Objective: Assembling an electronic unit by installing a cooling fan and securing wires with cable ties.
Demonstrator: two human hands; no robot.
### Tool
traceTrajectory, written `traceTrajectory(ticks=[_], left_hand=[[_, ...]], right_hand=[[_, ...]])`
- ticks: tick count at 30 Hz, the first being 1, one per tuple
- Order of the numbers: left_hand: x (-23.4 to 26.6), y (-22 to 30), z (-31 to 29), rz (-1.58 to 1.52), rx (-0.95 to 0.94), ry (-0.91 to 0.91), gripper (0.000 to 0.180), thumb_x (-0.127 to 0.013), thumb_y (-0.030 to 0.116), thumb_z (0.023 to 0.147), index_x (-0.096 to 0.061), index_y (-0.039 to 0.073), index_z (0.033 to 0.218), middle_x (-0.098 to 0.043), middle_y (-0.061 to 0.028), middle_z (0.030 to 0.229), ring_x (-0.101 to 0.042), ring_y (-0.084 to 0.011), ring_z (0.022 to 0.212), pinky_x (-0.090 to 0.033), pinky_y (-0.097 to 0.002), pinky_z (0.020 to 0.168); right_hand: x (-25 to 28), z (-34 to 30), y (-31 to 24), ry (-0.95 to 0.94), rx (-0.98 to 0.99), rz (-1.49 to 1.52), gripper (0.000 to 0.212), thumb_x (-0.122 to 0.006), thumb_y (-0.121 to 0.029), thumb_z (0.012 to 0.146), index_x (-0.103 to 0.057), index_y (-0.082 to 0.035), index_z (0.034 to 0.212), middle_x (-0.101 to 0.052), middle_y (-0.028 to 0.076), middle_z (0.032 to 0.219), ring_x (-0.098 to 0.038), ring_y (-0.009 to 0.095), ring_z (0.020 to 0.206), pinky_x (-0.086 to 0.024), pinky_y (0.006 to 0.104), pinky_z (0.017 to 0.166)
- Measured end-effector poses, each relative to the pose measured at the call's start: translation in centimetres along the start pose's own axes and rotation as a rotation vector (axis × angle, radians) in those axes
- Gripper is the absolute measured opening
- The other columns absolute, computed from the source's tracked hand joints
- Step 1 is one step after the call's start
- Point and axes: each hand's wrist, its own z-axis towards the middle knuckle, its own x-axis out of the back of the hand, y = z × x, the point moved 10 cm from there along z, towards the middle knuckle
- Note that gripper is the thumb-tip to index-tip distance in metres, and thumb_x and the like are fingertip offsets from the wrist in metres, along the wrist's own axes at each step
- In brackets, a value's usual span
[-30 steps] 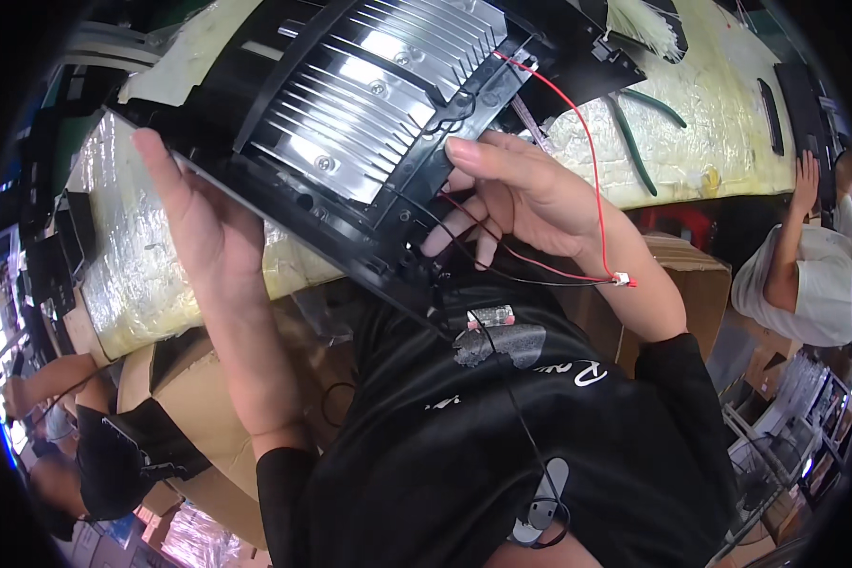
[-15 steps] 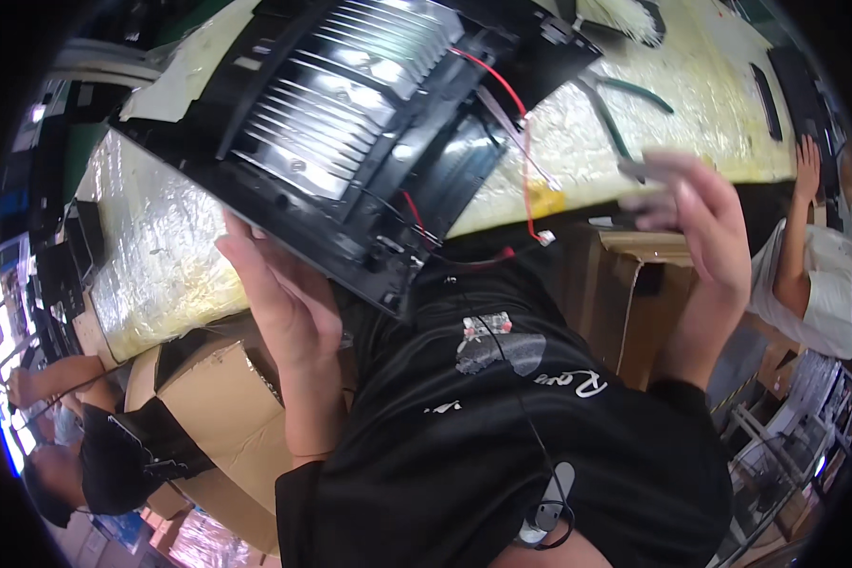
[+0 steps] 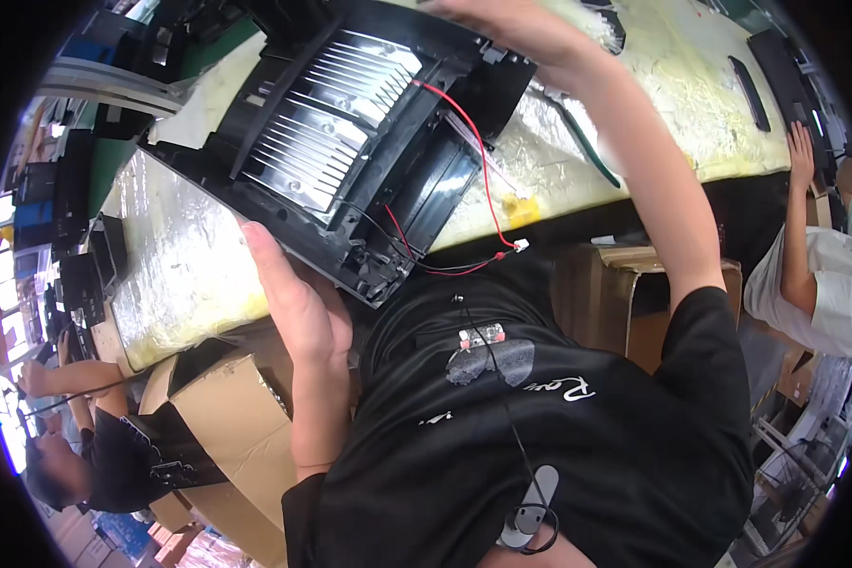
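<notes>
A black plastic housing (image 3: 289, 232) with a finned silver metal heat sink (image 3: 322, 118) is tilted above the covered table. My left hand (image 3: 298, 308) grips its near left edge, thumb along the rim and the other fingers hidden beneath. My right hand (image 3: 516, 26) reaches over the housing's far right side at the top of the picture; its fingers are blurred and partly cut off, so their hold is unclear. From the housing hangs a red wire (image 3: 484, 156) that ends in a small white connector (image 3: 521, 245).
Green-handled pliers (image 3: 587, 147) lie on the plastic-wrapped table cover (image 3: 180, 265), right of the housing. Cardboard boxes (image 3: 232, 407) stand below the table edge on both sides. A co-worker's hand (image 3: 801, 156) rests at the far right; another person (image 3: 114, 445) is at the lower left.
My right hand has moved from beside the pliers up and left to the housing's far side. The housing has shifted slightly left, still in my left hand.
</notes>
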Motion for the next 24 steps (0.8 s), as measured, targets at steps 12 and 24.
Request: traceTrajectory(ticks=[12, 24], left_hand=[[-2.4, 2.3, 0.6, -0.132, -0.045, 0.001, 0.058, -0.036, 0.052, 0.102, -0.042, 0.010, 0.141, -0.053, -0.0052, 0.133, -0.053, -0.0185, 0.118, -0.043, -0.0328, 0.101], [-10.5, 6.8, 3.3, -0.110, -0.090, -0.471, 0.056, -0.035, 0.047, 0.103, -0.043, 0.003, 0.138, -0.055, -0.0126, 0.131, -0.058, -0.0196, 0.114, -0.048, -0.0333, 0.097]], right_hand=[[-4.1, -0.3, 1.3, -0.114, -0.084, 0.351, 0.038, -0.053, -0.040, 0.099, -0.065, -0.005, 0.111, -0.070, 0.003, 0.095, -0.066, 0.010, 0.075, -0.056, 0.0243, 0.064], [-0.2, -5.1, -6.7, -0.086, 0.310, 0.319, 0.050, -0.041, -0.035, 0.102, -0.050, 0.003, 0.133, -0.061, 0.018, 0.124, -0.063, 0.025, 0.111, -0.050, 0.0383, 0.097]])
